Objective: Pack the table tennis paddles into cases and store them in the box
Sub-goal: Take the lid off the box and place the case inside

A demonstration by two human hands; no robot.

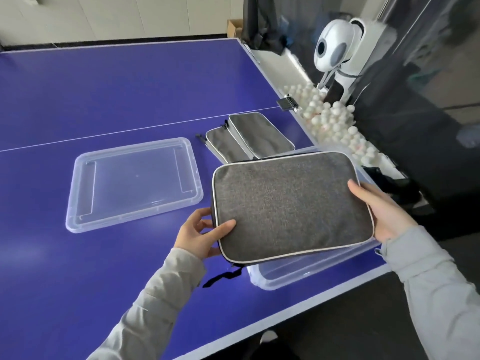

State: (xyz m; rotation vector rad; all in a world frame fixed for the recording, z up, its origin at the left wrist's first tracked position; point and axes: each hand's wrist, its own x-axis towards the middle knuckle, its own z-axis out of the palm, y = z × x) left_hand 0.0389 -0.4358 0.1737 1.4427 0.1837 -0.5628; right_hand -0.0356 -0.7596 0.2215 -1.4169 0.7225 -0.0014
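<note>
A grey fabric paddle case [291, 203] with white piping is held flat above the clear plastic box [306, 271], which stands at the table's near right corner and is mostly hidden under the case. My left hand [200, 232] grips the case's left edge, thumb on top and fingers underneath. My right hand [379, 211] holds its right edge, thumb on top. A black strap [220, 278] hangs from the case's lower left corner. Two more grey cases [249, 139] lie overlapping on the table behind the box. No paddle is visible.
The box's clear lid [135, 183] lies upside down on the blue table [117, 100] to the left. A white ball-feeding machine [335, 48] and a trough of several white balls [330, 118] sit beyond the table's right edge. The table edge runs close at the lower right.
</note>
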